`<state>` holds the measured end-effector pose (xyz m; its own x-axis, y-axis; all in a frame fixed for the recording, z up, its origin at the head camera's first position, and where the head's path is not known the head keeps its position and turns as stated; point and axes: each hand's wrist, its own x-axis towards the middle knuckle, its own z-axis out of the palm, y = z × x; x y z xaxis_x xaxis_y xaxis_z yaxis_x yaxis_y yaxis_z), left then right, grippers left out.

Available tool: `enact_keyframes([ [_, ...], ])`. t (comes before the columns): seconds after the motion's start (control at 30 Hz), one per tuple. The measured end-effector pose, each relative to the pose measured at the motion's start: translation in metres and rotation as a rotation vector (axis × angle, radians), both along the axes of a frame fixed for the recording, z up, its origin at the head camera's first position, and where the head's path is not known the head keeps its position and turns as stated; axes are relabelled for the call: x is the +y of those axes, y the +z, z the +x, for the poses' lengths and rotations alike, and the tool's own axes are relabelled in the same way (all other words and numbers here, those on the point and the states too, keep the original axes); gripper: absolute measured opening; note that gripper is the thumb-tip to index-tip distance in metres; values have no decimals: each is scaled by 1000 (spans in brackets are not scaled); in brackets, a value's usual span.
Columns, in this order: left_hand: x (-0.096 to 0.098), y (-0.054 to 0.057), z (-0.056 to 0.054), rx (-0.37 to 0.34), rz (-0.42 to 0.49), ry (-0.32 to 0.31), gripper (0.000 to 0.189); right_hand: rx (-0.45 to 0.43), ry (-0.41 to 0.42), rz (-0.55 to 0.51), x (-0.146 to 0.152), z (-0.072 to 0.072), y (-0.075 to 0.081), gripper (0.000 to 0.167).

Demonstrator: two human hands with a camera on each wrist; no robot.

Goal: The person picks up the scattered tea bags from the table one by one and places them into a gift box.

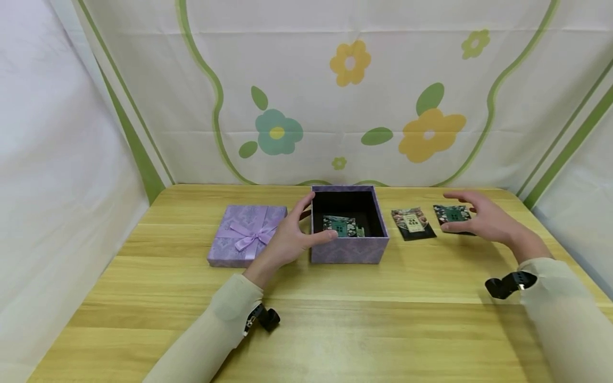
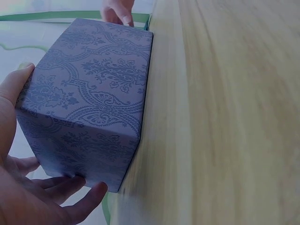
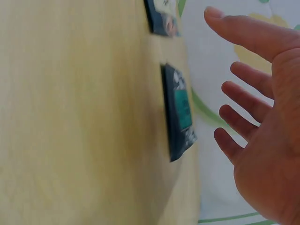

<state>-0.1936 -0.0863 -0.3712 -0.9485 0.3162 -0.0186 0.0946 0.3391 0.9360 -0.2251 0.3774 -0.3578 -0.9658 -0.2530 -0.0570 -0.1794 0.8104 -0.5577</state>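
Observation:
A lidless purple gift box (image 1: 349,250) with a black inside stands on the table. My left hand (image 1: 297,234) holds its left side, thumb at the front rim and fingers along the side wall, also seen on the patterned box (image 2: 89,79) in the left wrist view. Inside lies a dark packet with a green label (image 1: 340,226), and a small greenish piece beside it. My right hand (image 1: 490,218) hovers, fingers spread, over a similar green-labelled packet (image 1: 452,214). The right wrist view shows a gap between that hand (image 3: 267,108) and the packet (image 3: 180,112).
Left of the box lies its purple lid (image 1: 244,229) with a ribbon bow. A black packet with a cream label (image 1: 413,223) lies between the box and my right hand. A flower-printed white cloth (image 1: 306,106) hangs behind the wooden table (image 1: 364,324).

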Motion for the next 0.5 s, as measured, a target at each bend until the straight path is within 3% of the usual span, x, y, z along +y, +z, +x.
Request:
enact_keyframes([
  [0.5, 1, 0, 0, 3, 8, 9, 105, -73, -12, 52, 22, -12, -25, 109],
])
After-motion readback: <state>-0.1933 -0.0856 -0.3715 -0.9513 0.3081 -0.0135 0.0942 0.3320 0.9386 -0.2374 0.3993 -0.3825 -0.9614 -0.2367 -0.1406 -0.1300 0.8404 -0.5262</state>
